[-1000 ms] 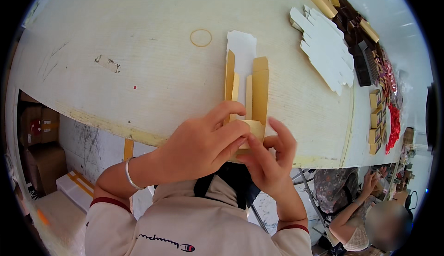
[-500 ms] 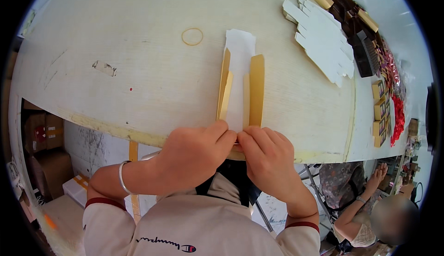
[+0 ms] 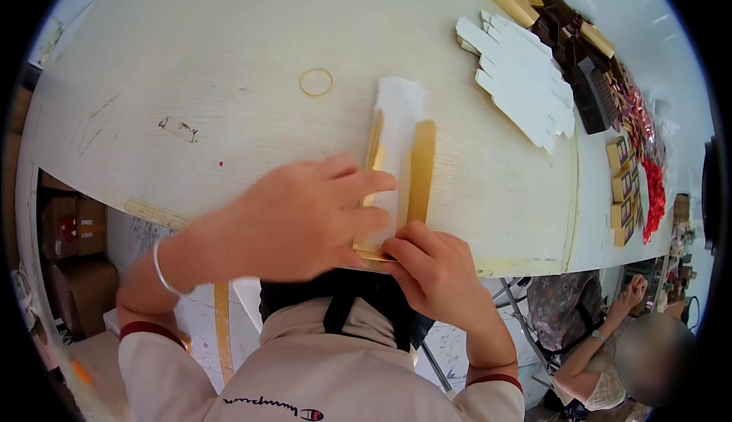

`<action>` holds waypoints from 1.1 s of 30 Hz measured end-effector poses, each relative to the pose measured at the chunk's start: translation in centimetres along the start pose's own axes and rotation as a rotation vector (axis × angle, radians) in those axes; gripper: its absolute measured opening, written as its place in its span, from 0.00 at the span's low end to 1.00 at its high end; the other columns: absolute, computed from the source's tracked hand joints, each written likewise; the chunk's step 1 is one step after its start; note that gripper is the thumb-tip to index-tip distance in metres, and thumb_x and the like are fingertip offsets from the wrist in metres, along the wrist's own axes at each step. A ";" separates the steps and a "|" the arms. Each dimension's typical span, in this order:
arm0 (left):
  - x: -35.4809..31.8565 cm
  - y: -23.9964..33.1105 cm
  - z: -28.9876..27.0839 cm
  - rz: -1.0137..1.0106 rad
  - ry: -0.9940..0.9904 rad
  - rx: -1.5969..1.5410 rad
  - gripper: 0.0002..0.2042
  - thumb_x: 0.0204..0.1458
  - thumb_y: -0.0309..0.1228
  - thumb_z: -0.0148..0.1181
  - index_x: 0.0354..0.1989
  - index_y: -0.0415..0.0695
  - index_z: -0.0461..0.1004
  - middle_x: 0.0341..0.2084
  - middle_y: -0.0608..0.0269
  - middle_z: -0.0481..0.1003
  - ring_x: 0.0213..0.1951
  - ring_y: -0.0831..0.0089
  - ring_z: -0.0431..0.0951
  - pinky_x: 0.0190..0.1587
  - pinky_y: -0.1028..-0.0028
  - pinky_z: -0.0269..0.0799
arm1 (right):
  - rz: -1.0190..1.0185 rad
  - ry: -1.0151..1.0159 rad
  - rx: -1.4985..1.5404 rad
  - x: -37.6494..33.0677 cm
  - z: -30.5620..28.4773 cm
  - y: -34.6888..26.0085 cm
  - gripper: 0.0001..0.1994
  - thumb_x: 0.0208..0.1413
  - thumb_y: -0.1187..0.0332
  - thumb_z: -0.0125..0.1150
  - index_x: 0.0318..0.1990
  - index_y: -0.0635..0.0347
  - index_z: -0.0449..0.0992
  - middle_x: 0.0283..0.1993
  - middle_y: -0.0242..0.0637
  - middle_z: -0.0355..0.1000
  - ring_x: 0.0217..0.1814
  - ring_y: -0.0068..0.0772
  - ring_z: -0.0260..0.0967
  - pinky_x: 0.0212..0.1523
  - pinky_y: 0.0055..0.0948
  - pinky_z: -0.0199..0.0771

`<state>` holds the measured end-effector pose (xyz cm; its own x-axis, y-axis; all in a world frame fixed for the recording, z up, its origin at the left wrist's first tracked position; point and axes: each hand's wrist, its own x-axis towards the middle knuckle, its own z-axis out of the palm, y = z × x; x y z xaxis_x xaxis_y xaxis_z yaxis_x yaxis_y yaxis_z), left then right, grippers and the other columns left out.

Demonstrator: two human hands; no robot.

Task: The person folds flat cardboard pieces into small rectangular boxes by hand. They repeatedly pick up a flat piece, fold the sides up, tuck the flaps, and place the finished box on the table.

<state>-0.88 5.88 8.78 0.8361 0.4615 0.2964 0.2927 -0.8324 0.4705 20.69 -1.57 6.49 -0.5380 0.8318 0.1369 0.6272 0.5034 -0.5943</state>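
At the near edge of the desk [image 3: 229, 56], directly in front of the person, lies a flat gold card box blank [image 3: 396, 178] with white inner panels. Its long axis runs straight away from the person, from the desk edge toward the middle of the surface. Two narrow gold side flaps stand up along its length; the white far end rests flat on the desk.

The left hand [image 3: 293, 220] lies palm-down over the near left part of the blank, fingers [image 3: 358, 186] extended and pressed flat across the left flap. It grips nothing; it bears down. The right hand [image 3: 431, 269] is at the near end of the blank, fingers [image 3: 408, 243] curled and closed narrowly on the bottom edge, thumb side pinching the card. Both hands touch the blank. The right hand is at its near end; the left covers more of its length. The remainder of the blank extends forward, beyond the fingertips.

A rubber band [image 3: 316, 82] lies apart, farther out and to the left. A fanned stack of white card pieces [image 3: 526, 79] is well apart at the far right, with small gold boxes [image 3: 621, 178] along the right edge. Another person [image 3: 602, 346] sits below the desk edge at right.
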 end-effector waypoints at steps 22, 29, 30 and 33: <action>1.2 0.5 1.0 0.066 0.066 0.196 0.22 0.39 0.25 0.63 0.47 0.48 0.73 0.57 0.55 0.66 0.38 0.66 0.71 0.40 0.69 0.68 | -0.103 0.160 0.325 1.2 -4.4 3.2 0.25 0.38 0.86 0.48 0.49 0.64 0.74 0.59 0.51 0.64 0.63 0.56 0.60 0.64 0.48 0.58; 2.4 0.3 4.7 0.058 0.054 0.023 0.14 0.36 0.31 0.70 0.32 0.46 0.73 0.37 0.65 0.72 0.31 0.67 0.71 0.33 0.70 0.70 | -0.262 -0.033 -0.168 -1.7 -6.5 5.9 0.17 0.42 0.82 0.56 0.44 0.66 0.75 0.58 0.44 0.66 0.60 0.46 0.63 0.57 0.42 0.66; 2.6 0.3 5.0 0.058 0.049 -0.024 0.13 0.36 0.31 0.70 0.31 0.46 0.72 0.35 0.66 0.72 0.31 0.67 0.71 0.33 0.70 0.70 | -0.282 -0.060 -0.206 -2.1 -6.6 6.3 0.17 0.40 0.81 0.59 0.42 0.65 0.76 0.57 0.43 0.67 0.57 0.45 0.65 0.54 0.40 0.68; 2.9 0.2 6.3 0.062 0.001 -0.092 0.13 0.37 0.30 0.69 0.30 0.45 0.73 0.35 0.65 0.72 0.32 0.66 0.71 0.34 0.70 0.71 | -0.301 -0.143 -0.231 -3.5 -6.2 7.5 0.16 0.37 0.77 0.66 0.39 0.64 0.78 0.52 0.42 0.69 0.49 0.43 0.70 0.45 0.35 0.73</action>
<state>4.53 5.06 4.48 0.8509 0.4103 0.3282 0.1962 -0.8276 0.5259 30.78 0.69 6.52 -0.7798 0.6063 0.1559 0.5310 0.7725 -0.3483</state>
